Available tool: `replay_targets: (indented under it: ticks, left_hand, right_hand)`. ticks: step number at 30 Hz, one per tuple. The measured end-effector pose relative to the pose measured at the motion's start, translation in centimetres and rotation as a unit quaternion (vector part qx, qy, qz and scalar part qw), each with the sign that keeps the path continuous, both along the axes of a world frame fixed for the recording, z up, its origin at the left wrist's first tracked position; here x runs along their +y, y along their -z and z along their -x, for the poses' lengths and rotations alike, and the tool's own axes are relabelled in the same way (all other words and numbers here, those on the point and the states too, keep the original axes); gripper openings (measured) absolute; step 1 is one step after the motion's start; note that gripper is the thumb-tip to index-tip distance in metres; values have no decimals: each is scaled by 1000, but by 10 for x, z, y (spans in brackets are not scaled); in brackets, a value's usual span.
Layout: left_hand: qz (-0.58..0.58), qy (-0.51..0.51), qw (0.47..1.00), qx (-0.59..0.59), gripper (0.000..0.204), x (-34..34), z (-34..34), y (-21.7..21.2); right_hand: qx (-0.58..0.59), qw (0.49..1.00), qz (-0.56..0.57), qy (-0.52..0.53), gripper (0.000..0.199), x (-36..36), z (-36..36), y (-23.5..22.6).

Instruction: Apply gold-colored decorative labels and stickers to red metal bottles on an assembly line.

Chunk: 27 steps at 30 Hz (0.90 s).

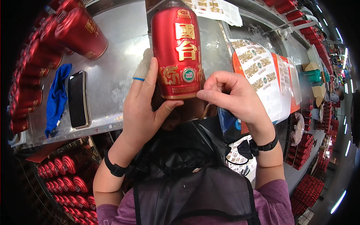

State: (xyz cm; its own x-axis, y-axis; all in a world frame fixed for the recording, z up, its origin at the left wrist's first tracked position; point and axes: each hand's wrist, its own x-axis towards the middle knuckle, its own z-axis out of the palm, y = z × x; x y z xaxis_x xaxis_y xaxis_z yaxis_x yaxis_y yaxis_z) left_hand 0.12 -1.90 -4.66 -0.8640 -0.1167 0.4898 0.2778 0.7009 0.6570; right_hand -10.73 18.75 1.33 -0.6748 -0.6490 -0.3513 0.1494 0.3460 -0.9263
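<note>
A glossy red bottle [176,48] with raised gold lettering, gold ornaments and a round green-and-silver label stands before me, its base toward me. My left hand [140,101] grips it: the fingers lie along its left side and the thumb presses under the base. A grey knitted finger cover with a blue band sits on one finger. At the bottle's lower right edge, my right hand [236,93] is closed in a pinch, thumb tip at the bottle. Whether anything small is between those fingertips, I cannot tell.
Sheets of gold and green stickers [258,73] lie over an orange board [237,63] at right; another sticker sheet [215,10] lies beyond the bottle. Left on the metal bench [116,37] are a phone [77,99], a blue cloth [57,101] and several red bottles [82,33]. More bottles [71,165] lie below.
</note>
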Motion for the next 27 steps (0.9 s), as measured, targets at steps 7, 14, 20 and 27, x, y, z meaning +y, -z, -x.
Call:
replay_targets:
  ticks: [7, 14, 20, 27]
  left_hand:
    - [4, -8, 1000, -19, 83, 2, -8, -1]
    - [140, 46, 986, 82, 32, 8, -34, -6]
    - [176, 74, 975, 115, 35, 10, -23, -8]
    - [252, 77, 954, 142, 43, 12, -16, -6]
  right_hand:
    - [20, 1000, 0, 12, 20, -3, -4, 3]
    - [39, 998, -42, -3, 13, -1, -5, 3]
    - [46, 998, -47, -8, 22, 9, 3, 14]
    - [-138, 989, 48, 4, 11, 24, 3, 15]
